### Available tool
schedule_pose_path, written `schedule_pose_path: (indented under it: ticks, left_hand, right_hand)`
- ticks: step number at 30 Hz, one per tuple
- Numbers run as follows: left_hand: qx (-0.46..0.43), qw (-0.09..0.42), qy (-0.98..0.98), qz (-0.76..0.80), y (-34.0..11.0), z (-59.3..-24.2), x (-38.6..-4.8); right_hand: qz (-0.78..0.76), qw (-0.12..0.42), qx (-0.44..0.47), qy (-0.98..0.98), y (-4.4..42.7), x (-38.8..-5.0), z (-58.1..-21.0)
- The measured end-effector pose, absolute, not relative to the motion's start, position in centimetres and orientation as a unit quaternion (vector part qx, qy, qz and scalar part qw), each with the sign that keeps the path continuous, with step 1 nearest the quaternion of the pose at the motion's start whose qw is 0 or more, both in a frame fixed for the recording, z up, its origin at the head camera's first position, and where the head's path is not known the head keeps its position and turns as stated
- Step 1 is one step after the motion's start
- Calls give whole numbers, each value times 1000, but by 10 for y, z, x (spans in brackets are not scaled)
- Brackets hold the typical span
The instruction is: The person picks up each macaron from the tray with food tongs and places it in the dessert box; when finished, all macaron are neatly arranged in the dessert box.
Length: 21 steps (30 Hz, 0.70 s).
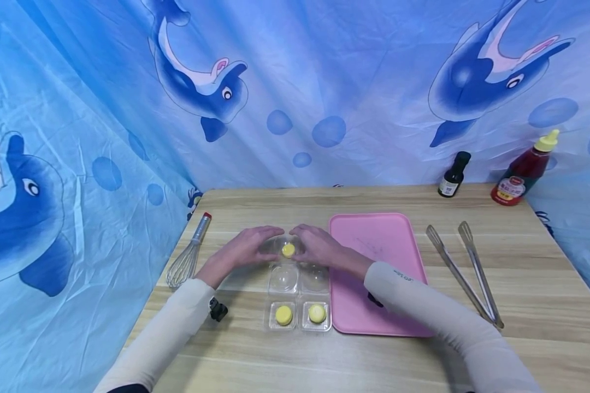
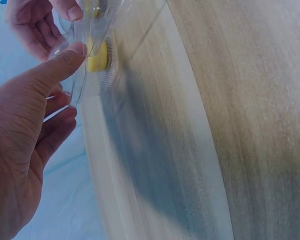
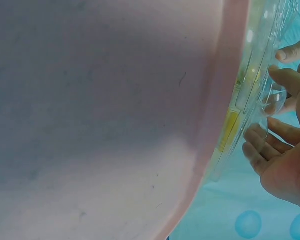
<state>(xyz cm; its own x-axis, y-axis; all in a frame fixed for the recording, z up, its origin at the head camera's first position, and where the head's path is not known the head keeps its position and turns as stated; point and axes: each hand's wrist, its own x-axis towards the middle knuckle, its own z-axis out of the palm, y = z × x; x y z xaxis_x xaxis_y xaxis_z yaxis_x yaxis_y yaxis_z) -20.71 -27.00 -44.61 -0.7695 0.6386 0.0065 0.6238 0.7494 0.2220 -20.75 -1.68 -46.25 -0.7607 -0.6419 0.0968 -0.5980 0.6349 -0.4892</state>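
My left hand (image 1: 248,246) and right hand (image 1: 319,245) meet from both sides at a clear plastic box at the far end of the group. A small round yellow pastry (image 1: 288,250) sits in it. In the left wrist view, the left thumb and fingers pinch the edge of a clear plastic lid (image 2: 79,82). The right hand (image 3: 290,125) curls its thumb and fingers about the other side of the lid. Nearer me, two clear trays hold a yellow pastry (image 1: 283,315) and another yellow pastry (image 1: 317,313). Domed clear lids (image 1: 283,279) lie open behind them.
A pink tray (image 1: 373,305) lies beside the boxes, under my right forearm. Metal tongs (image 1: 464,273) lie farther right, a whisk (image 1: 189,254) at left. A dark bottle (image 1: 453,176) and a red sauce bottle (image 1: 518,174) stand at the back, before a blue curtain.
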Motion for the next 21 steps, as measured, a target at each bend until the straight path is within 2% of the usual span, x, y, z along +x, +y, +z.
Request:
schedule_pose_path:
  ticks: [21]
  left_hand:
    - [334, 58, 935, 103, -268, -449, -209]
  right_hand:
    - [-257, 51, -340, 903, -19, -206, -465]
